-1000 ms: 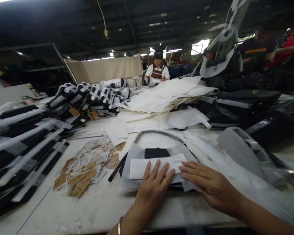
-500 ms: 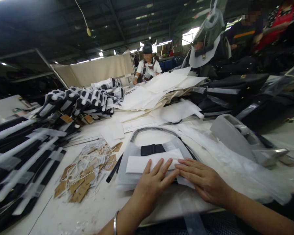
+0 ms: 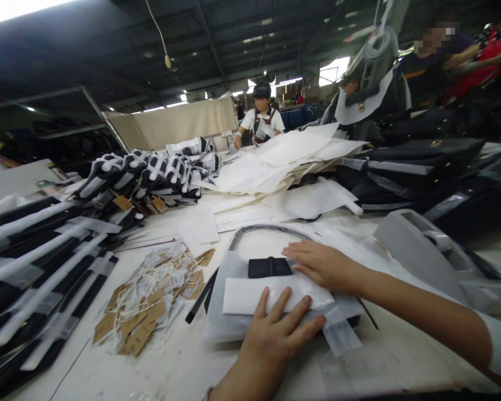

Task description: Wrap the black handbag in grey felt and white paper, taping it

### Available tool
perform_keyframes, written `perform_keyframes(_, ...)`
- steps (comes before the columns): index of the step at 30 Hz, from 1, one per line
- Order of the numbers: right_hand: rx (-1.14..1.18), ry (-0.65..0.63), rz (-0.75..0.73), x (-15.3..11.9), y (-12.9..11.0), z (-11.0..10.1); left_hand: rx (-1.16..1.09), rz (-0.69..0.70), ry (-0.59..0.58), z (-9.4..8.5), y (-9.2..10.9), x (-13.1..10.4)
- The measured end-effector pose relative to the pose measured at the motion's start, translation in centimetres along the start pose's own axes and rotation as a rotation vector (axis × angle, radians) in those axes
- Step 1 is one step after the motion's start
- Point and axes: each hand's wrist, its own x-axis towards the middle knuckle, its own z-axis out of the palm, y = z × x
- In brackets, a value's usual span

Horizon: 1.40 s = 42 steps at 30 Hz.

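Observation:
A dark handbag lies flat in front of me, mostly covered by translucent wrapping paper point(image 3: 221, 328). Its black closure tab point(image 3: 269, 267) shows through the wrapping, and its wrapped handle point(image 3: 250, 229) arches away from me. Across the front lies a folded white foam strip point(image 3: 244, 296). My left hand point(image 3: 275, 334) rests on this strip with its fingers spread. Stretched over the bag's upper right side is my right hand point(image 3: 323, 264), its fingertips beside the black tab. A clear tape tail point(image 3: 343, 337) hangs off the strip's right end.
Paper tags with strings point(image 3: 146, 306) lie in a heap at the left. Wrapped black straps or bags point(image 3: 45, 278) fill the far left. Sheets of white paper point(image 3: 275, 161) are stacked behind. A grey tape dispenser point(image 3: 421, 250) stands right. A co-worker point(image 3: 261, 120) is across the table.
My right hand has moved from the strip's right end up to beside the black tab. The left hand stays on the strip, fingers spread wider. The tape tail now shows at the right.

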Motion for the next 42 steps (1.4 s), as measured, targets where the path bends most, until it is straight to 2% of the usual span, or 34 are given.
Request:
perform_keyframes(2,-0.109,-0.105,0.006,0.7,0.7,1.4,-0.009,-0.019,0.051,0.4,0.1,0.0)
perform_keyframes(5,-0.221,-0.152,0.063,0.4,0.7,2.2,-0.033,-0.040,0.067,0.6,0.3,0.1)
perform_keyframes(10,-0.301,-0.153,0.137,0.1,-0.5,2.1,-0.035,-0.034,0.082,0.2,0.1,0.3)
perform_keyframes(14,-0.263,-0.137,0.158,0.5,-0.1,2.7,-0.024,-0.007,0.097,0.0,-0.2,0.4)
perform_keyframes(17,-0.203,-0.105,0.167,0.1,0.6,2.7,-0.028,0.011,0.045,-0.2,-0.3,0.3)
perform_keyframes(20,-0.128,-0.020,0.176,-2.0,0.4,1.4,-0.046,0.009,-0.021,-0.4,-0.4,0.1)
perform_keyframes(23,0.039,0.115,0.081,-5.9,-1.2,-0.7,-0.068,-0.002,-0.050,-0.6,-0.3,0.1)
perform_keyframes(25,0.091,0.104,-0.044,-8.6,-2.6,-1.6,-0.081,-0.013,-0.088,-0.8,-0.3,0.1)
perform_keyframes(27,0.017,0.052,-0.143,-10.6,-3.7,-1.7,-0.090,-0.017,-0.130,-1.0,-0.3,0.1)
perform_keyframes(28,-0.041,0.066,-0.173,-11.2,-4.0,-1.4,-0.093,-0.017,-0.148,-1.1,-0.3,0.2)
perform_keyframes(33,-0.224,0.307,-0.247,-12.2,-5.0,1.4,-0.084,-0.016,-0.225,-1.4,-0.2,0.1)
perform_keyframes(38,-0.342,0.395,-0.278,-13.1,-6.6,2.9,-0.096,-0.026,-0.328,-1.5,-0.1,-0.2)
perform_keyframes(42,-0.404,0.392,-0.293,-13.4,-7.4,3.6,-0.123,-0.038,-0.344,-1.6,-0.1,-0.1)
